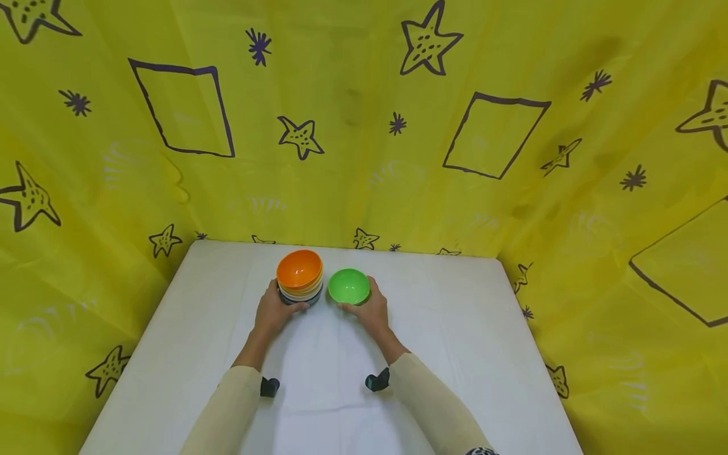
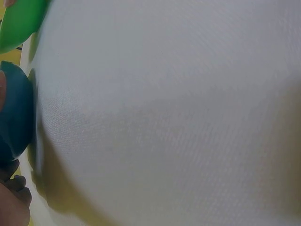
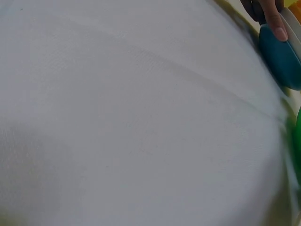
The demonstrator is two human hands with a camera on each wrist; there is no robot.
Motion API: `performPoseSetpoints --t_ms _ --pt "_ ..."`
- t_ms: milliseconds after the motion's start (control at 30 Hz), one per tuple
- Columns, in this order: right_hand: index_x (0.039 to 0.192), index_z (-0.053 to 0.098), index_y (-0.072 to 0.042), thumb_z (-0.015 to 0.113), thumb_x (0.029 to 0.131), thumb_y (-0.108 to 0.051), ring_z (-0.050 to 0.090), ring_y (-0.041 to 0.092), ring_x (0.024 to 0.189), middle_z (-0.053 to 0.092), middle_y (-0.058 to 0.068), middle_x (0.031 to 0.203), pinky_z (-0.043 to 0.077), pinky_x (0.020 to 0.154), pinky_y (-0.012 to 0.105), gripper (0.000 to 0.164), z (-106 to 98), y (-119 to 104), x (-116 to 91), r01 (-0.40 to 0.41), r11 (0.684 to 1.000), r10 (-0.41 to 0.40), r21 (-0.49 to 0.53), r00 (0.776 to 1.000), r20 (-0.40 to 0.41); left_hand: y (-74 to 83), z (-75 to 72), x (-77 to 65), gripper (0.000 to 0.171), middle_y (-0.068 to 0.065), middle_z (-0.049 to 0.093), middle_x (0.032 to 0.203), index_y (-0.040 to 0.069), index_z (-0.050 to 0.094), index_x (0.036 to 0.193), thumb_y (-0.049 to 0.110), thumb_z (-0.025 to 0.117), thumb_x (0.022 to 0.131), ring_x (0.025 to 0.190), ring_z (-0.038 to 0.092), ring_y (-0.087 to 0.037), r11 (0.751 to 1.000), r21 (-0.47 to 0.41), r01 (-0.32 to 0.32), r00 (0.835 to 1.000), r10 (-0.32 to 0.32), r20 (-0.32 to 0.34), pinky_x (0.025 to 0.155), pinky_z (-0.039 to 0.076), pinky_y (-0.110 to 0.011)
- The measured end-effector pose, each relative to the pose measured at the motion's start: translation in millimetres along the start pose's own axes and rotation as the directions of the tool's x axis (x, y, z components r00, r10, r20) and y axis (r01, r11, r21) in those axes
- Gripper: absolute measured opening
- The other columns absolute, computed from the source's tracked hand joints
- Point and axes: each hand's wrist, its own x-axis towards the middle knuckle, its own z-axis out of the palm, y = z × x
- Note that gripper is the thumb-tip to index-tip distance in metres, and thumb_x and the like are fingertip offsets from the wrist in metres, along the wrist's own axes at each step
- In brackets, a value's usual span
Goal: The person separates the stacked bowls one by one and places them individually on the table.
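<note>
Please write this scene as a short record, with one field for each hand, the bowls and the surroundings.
left hand: grips the bowl stack
right hand: holds the green bowl
stack top: orange bowl
stack bottom: blue bowl
spacing: stack and green bowl side by side, apart
surface: white cloth
background: yellow curtain with drawn stars and four-sided outlines

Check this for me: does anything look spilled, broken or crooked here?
Nothing really stands out. The left hand grips a stack of bowls, the right hand a green bowl beside it, and I see no spill or crack. Only a faint crease marks the white tabletop.
</note>
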Motion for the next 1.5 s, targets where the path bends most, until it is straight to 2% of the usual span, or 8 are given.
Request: performPoseSetpoints --t_ms 233,500,700,867,1033,1167,1333,1500 --pt "0.156 0.041 0.0 0.1 0.07 -0.03 0.053 0.037 0.138 0.054 0.021 0.151 0.045 0.114 0.053 0.109 0 3 -3 -0.007 1.0 0.007 -0.009 1.0 0.001 1.7 -0.2 -0.3 0.101 -0.026 0.047 0.154 -0.004 0.033 0.154 0.024 0.095 0.08 0.142 0.046 -0.043 1.0 0.013 0.003 1.0 -0.003 0.001 0.122 0.032 -0.058" --pt "0.154 0.042 -0.002 0.099 0.071 -0.036 0.055 0.033 0.136 0.056 0.018 0.149 0.046 0.113 0.051 0.106 0 5 -5 0.03 0.999 -0.029 -0.03 0.999 0.022 3.0 -1.1 0.6 0.1 -0.028 0.048 0.153 -0.006 0.034 0.153 0.025 0.095 0.08 0.141 0.046 -0.044 1.0 0.029 -0.007 1.0 0.007 -0.001 0.122 0.033 -0.057" --pt "0.164 0.026 -0.003 0.095 0.076 -0.044 0.037 0.036 0.151 0.034 0.021 0.166 0.035 0.121 0.053 0.119 -1 -2 -4 0.027 0.997 -0.027 -0.069 1.0 0.001 0.7 -1.4 2.8 0.102 -0.029 0.047 0.154 -0.006 0.033 0.154 0.027 0.095 0.081 0.142 0.045 -0.045 0.999 0.038 -0.006 1.0 0.006 0.011 0.122 0.032 -0.058" --pt "0.166 0.025 -0.007 0.091 0.08 -0.047 0.025 0.036 0.157 0.025 0.021 0.17 0.03 0.123 0.058 0.116 2 -21 8 0.079 0.992 -0.082 -0.095 0.996 -0.029 -1.9 -1.4 5.7 0.103 -0.029 0.045 0.155 -0.006 0.032 0.155 0.027 0.095 0.081 0.143 0.044 -0.045 0.999 0.031 -0.01 1.0 0.01 0.023 0.123 0.03 -0.058" --pt "0.167 0.024 -0.009 0.087 0.083 -0.05 0.022 0.032 0.158 0.024 0.015 0.172 0.027 0.124 0.059 0.113 9 -59 23 0.122 0.979 -0.108 -0.164 0.99 0.089 -4.1 -2.5 5.5 0.103 -0.029 0.046 0.155 -0.006 0.031 0.156 0.028 0.094 0.082 0.142 0.045 -0.045 0.999 0.03 -0.024 0.999 0.023 0.024 0.122 0.031 -0.059" --pt "0.167 0.024 -0.006 0.086 0.083 -0.052 0.023 0.032 0.158 0.024 0.016 0.172 0.026 0.125 0.057 0.114 18 -93 33 0.156 0.971 -0.113 -0.182 0.967 0.229 -5.5 -4.0 6.9 0.102 -0.031 0.049 0.15 -0.007 0.033 0.154 0.028 0.095 0.081 0.137 0.05 -0.046 0.998 0.033 -0.047 0.999 0.046 0.016 0.12 0.035 -0.059" --pt "0.166 0.024 -0.003 0.085 0.082 -0.055 0.037 0.03 0.151 0.031 0.015 0.169 0.039 0.12 0.049 0.116 34 -115 42 0.223 0.94 -0.13 -0.256 0.933 0.335 -2.7 -6.0 7.6 0.099 -0.031 0.051 0.148 -0.007 0.033 0.153 0.028 0.094 0.082 0.133 0.052 -0.046 0.998 0.024 -0.061 0.998 0.06 0.023 0.117 0.038 -0.059" --pt "0.164 0.029 -0.002 0.085 0.081 -0.052 0.055 0.028 0.13 0.046 0.014 0.157 0.052 0.107 0.043 0.112 44 -122 43 0.237 0.921 -0.114 -0.31 0.924 0.366 -0.8 -7.4 4.0 0.098 -0.033 0.051 0.148 -0.008 0.033 0.153 0.027 0.093 0.083 0.132 0.052 -0.047 0.998 0.024 -0.056 0.998 0.056 0.033 0.116 0.04 -0.06"
